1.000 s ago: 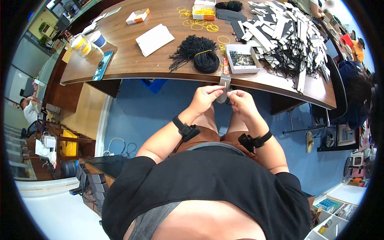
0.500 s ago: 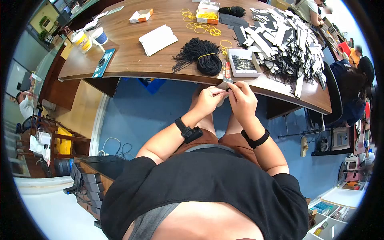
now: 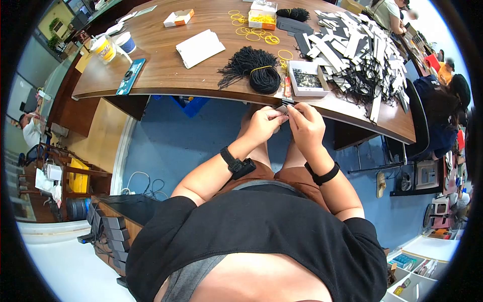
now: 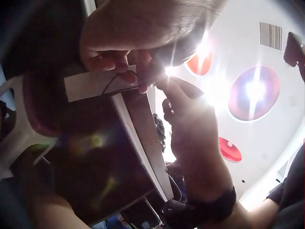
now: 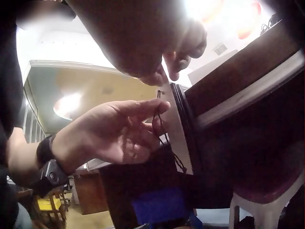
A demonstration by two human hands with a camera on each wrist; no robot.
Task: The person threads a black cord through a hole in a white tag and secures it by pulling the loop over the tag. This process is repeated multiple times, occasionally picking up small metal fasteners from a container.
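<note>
Both hands meet at the table's front edge, fingertips nearly touching. My left hand (image 3: 264,123) pinches a thin black cord (image 5: 160,131) between thumb and finger; the cord loops down along a pale, narrow tag (image 5: 177,129). With bent fingers, my right hand (image 3: 308,126) pinches the tag's near end, where the cord meets it. In the left wrist view the tag (image 4: 88,87) extends out past the left fingers. Beyond the hands lie a bundle of black cords (image 3: 264,78) tied with a yellow band and a white box (image 3: 308,90) of small dark pieces.
A large heap of black and white tags (image 3: 359,50) covers the table's right side. Yellow rubber bands (image 3: 257,35) lie near an orange-and-white box (image 3: 261,22). White cards (image 3: 200,49), a blue phone-like item (image 3: 131,77) and cups (image 3: 104,50) are on the left.
The hands have come closer together at the table edge, and the right hand has turned and risen slightly. Over the last half second they have stayed almost in place.
</note>
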